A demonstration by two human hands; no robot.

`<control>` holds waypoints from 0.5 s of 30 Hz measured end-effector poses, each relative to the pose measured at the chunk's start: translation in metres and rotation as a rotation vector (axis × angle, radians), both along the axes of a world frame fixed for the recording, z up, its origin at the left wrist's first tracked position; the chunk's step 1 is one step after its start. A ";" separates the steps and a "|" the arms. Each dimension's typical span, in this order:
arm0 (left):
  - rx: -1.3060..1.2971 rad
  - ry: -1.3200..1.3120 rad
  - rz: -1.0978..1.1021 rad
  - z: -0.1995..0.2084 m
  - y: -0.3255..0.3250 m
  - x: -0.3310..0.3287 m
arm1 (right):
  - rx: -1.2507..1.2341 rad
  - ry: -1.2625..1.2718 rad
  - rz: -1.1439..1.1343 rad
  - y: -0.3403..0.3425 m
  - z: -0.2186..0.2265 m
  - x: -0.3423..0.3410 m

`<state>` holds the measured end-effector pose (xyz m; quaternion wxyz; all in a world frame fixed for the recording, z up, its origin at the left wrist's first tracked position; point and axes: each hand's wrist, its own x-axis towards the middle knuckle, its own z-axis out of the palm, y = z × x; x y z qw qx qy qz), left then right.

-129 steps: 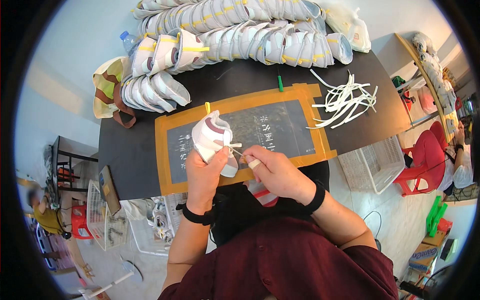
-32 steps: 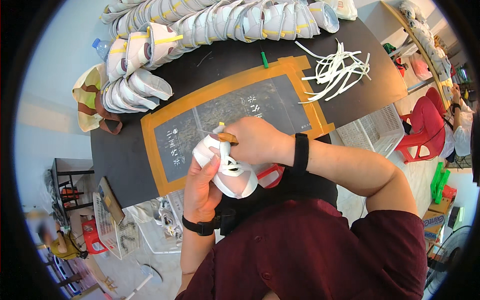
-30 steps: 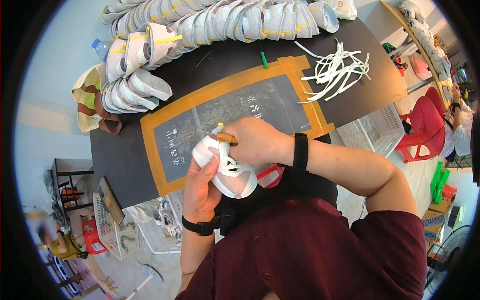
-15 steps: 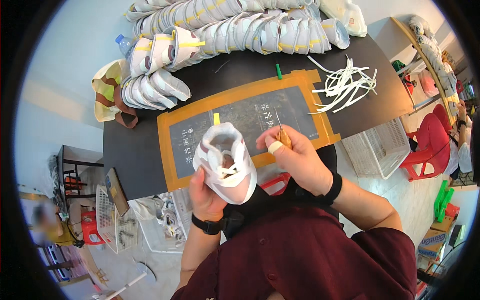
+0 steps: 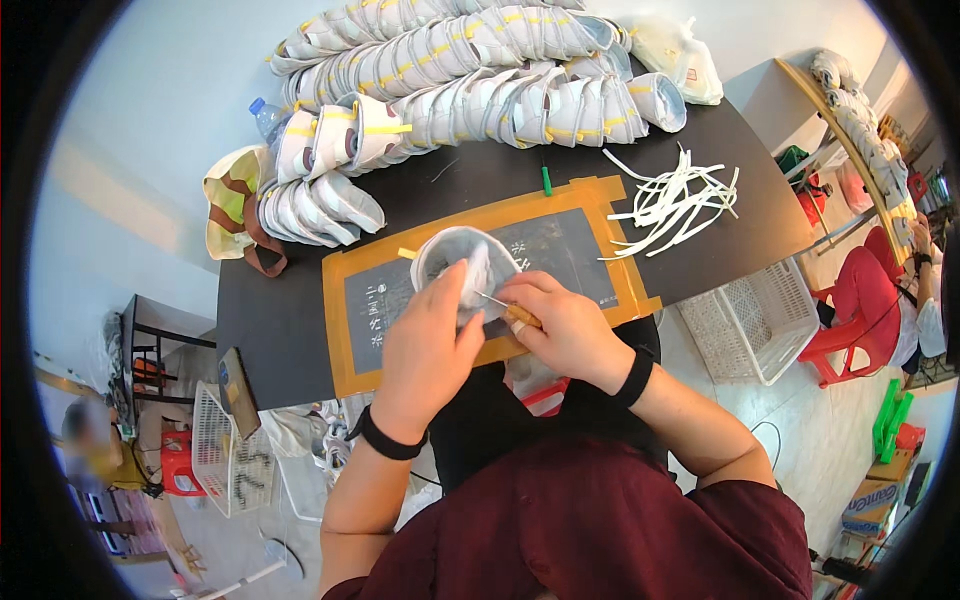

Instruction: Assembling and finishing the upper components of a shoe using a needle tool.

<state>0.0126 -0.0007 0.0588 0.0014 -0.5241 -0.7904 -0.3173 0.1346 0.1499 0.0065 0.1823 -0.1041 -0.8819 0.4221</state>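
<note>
A pale shoe upper (image 5: 428,262) with a yellow tab is tilted over the taped board, its opening facing up. My left hand (image 5: 425,335) grips it at the opening, fingers reaching over the grey lining and thumb at the near side. In my right hand (image 5: 575,340) is an awl (image 5: 524,316) with a wooden handle; its thin metal shaft points left at the upper, beside my left fingertips. Whether the tip pierces the material I cannot tell. My hands hide the toe part.
Rows of nested shoe uppers (image 5: 440,60) line the table's far side. White laces (image 5: 680,200) lie at right; a green-handled tool (image 5: 547,181) lies beyond the orange-taped board (image 5: 345,330). A fabric bag (image 5: 228,205) stands far left, and white crates (image 5: 750,320) flank the table.
The shoe upper has turned, its opening now tipped up and its toe out of sight. My left hand has moved onto the opening. My right hand has brought the awl left and down to it.
</note>
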 end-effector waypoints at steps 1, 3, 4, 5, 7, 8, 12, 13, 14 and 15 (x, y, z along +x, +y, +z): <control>-0.103 0.024 0.025 0.008 -0.004 0.002 | -0.002 0.002 0.001 0.001 -0.001 0.000; -0.209 0.047 0.052 0.007 -0.005 0.001 | 0.013 0.024 0.013 0.005 -0.002 0.000; -0.136 0.160 -0.034 0.001 -0.004 -0.003 | 0.012 0.028 0.019 0.006 -0.003 -0.002; -0.062 0.271 -0.121 -0.004 -0.003 -0.006 | -0.047 0.100 -0.083 0.007 -0.003 -0.004; -0.103 0.305 -0.184 -0.011 -0.001 -0.001 | -0.108 0.169 -0.182 0.010 0.000 -0.008; -0.144 0.335 -0.252 -0.015 0.001 0.006 | -0.061 0.317 -0.130 0.014 0.005 -0.012; -0.103 0.302 -0.231 -0.019 0.000 0.014 | 0.081 0.122 0.068 0.019 0.014 -0.008; -0.100 0.301 -0.234 -0.018 -0.002 0.010 | 0.083 0.121 0.065 0.020 0.011 -0.006; -0.076 0.269 -0.279 -0.017 -0.006 0.003 | 0.135 0.073 0.073 0.022 0.006 -0.005; -0.051 0.237 -0.324 -0.014 -0.010 -0.003 | 0.188 0.025 0.081 0.022 0.004 -0.004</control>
